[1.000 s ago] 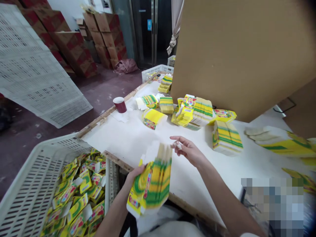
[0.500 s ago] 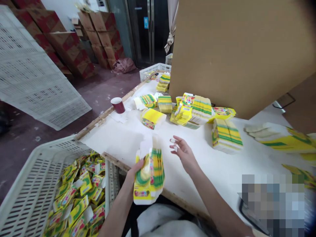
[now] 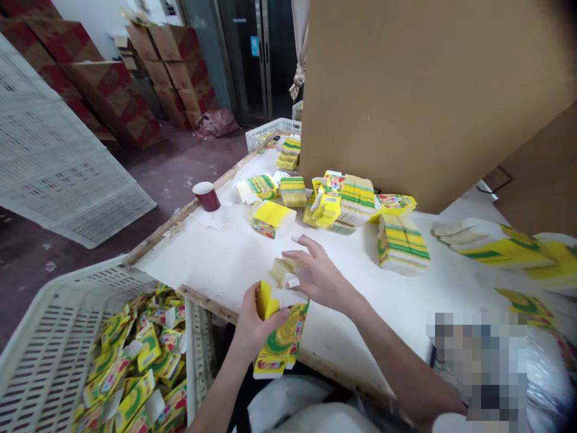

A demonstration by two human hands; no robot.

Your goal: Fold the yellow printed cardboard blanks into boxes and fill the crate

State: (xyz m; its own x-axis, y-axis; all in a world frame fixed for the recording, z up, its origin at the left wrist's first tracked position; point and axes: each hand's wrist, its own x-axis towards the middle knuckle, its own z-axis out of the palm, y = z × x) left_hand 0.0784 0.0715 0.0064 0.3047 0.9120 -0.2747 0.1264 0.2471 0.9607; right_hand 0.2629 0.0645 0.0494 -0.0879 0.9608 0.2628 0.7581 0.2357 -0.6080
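Note:
My left hand (image 3: 258, 322) grips a small bundle of yellow-and-green printed cartons (image 3: 282, 340) near the table's front edge. Its thumb lies across the front face, and its fingers are behind an opened side panel. At the top of the bundle, my right hand (image 3: 318, 273) has its thumb and bent fingers on the pale carton flaps (image 3: 282, 272), while one finger stretches out above. White wraps cover some of its fingertips. Beyond the hands, a yellow carton stack (image 3: 271, 218) lies on its side on the white table (image 3: 202, 255).
A white crate (image 3: 58, 325) of loose yellow cartons (image 3: 148, 346) stands left of the table. More carton stacks (image 3: 403, 243) line the back and right. A maroon mug (image 3: 207, 197) sits at the left edge. A large cardboard sheet (image 3: 406, 90) rises behind. Someone's blurred figure (image 3: 487, 367) is at lower right.
My right hand has moved left from above the table onto the carton flaps. My left hand has shifted its grip, and a side panel now stands open. The view has swung slightly right.

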